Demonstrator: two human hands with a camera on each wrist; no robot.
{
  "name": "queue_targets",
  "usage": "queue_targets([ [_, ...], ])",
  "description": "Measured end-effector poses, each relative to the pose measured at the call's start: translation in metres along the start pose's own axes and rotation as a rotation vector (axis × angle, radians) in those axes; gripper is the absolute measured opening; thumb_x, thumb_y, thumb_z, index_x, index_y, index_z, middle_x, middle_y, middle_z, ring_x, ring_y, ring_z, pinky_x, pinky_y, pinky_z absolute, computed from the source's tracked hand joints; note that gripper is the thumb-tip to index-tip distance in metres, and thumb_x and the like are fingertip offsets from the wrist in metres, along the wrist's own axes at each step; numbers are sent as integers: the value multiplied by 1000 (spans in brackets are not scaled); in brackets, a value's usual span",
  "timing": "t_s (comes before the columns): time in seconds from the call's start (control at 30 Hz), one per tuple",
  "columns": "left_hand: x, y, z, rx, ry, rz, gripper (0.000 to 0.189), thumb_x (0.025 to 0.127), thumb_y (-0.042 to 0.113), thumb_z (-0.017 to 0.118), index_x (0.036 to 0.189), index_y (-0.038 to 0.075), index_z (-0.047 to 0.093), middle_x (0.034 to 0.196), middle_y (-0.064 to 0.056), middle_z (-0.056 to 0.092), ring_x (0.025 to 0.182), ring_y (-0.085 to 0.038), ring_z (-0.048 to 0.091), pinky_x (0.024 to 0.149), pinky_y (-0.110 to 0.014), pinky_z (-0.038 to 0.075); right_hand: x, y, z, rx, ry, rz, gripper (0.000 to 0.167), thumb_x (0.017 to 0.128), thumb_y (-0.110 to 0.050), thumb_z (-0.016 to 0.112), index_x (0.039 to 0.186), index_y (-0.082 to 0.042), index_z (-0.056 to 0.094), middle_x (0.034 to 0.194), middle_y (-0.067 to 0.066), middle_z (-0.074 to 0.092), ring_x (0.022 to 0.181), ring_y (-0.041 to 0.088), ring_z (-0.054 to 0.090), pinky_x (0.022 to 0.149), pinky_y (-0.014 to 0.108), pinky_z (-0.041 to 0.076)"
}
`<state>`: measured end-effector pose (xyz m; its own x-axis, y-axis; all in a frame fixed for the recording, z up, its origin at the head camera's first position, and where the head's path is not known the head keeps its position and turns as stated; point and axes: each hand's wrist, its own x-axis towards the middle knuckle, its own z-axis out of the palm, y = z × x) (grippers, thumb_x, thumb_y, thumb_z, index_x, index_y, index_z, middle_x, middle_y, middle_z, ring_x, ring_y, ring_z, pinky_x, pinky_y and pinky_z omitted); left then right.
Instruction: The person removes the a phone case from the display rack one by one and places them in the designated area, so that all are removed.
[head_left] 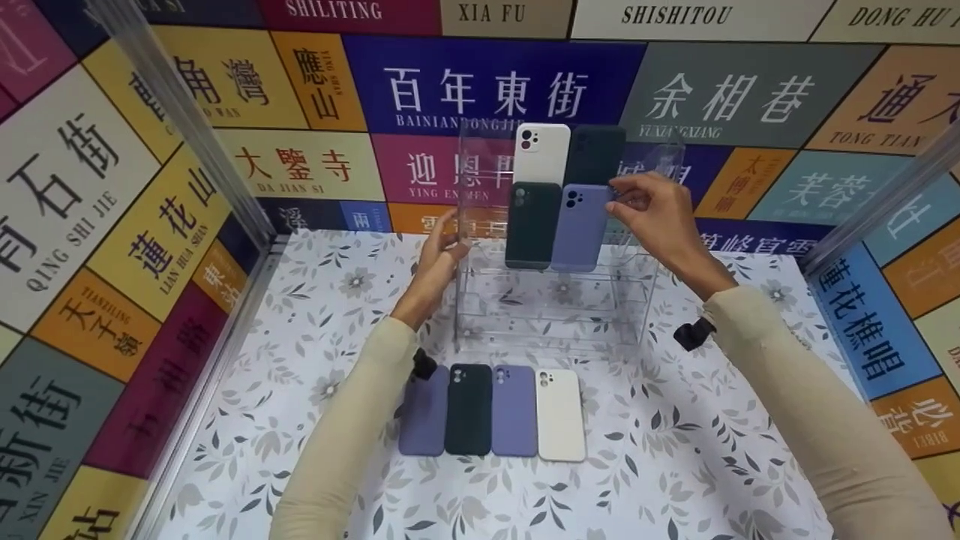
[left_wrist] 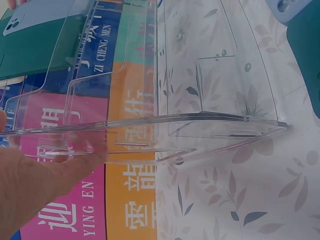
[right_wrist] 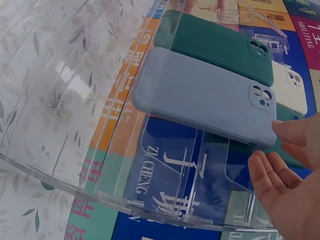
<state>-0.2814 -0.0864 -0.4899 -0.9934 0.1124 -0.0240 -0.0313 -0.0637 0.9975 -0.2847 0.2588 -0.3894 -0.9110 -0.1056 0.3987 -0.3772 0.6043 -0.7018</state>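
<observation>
A clear acrylic tiered stand point(head_left: 555, 326) holds two rows of phone cases. In its lower row, a lavender phone case point(head_left: 580, 225) leans beside a dark green case point(head_left: 532, 225). Behind them are a white case point(head_left: 541, 154) and another dark green case point(head_left: 598, 154). My right hand point(head_left: 656, 214) is at the lavender case's upper right corner; in the right wrist view, a fingertip point(right_wrist: 281, 131) is right at that corner, the other fingers bent and apart from it. My left hand point(head_left: 435, 259) grips the stand's left side panel point(left_wrist: 200, 117), fingers partly seen through it.
Four-square printed walls aside, a row of phone cases lies in front of the stand on the floral tabletop point(head_left: 337, 450): lavender point(head_left: 424, 412), dark green point(head_left: 468, 409), lavender point(head_left: 514, 411) and white point(head_left: 560, 414). Sign-printed panels point(head_left: 495, 82) enclose the back and sides.
</observation>
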Motion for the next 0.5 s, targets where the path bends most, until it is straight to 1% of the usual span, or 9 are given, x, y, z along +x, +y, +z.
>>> queue_targets([
  [0.13, -1, -1, 1, 3, 8, -7, 66, 109, 20, 60, 171, 28, 37, 158, -17, 52, 143, -35, 54, 114, -67, 41, 1, 1, 3, -7, -2, 1, 33, 100, -5, 81, 133, -2, 78, 119, 16, 73, 96, 5, 66, 87, 14, 52],
  [0.3, -1, -1, 1, 0, 2, -8, 65, 110, 18, 59, 171, 28, 37, 159, -19, 52, 144, -36, 55, 115, -69, 40, -1, 4, 5, -5, 0, 5, 33, 100, -2, 80, 132, -1, 78, 120, 17, 73, 99, 8, 69, 87, 13, 52],
  [0.4, 0, -1, 2, -4, 4, -1, 65, 110, 19, 59, 171, 28, 38, 158, -19, 53, 144, -37, 55, 114, -67, 42, -2, 5, 6, -5, 10, -2, 31, 100, -1, 80, 131, -1, 78, 120, 17, 73, 100, 9, 70, 88, 13, 53],
  [0.5, 2, -1, 1, -12, 11, 2, 64, 110, 20, 60, 170, 27, 39, 156, -19, 54, 146, -41, 53, 113, -66, 43, -1, 5, 8, 0, 27, -16, 28, 101, -1, 79, 129, -1, 79, 118, 16, 73, 98, 8, 70, 87, 14, 53],
])
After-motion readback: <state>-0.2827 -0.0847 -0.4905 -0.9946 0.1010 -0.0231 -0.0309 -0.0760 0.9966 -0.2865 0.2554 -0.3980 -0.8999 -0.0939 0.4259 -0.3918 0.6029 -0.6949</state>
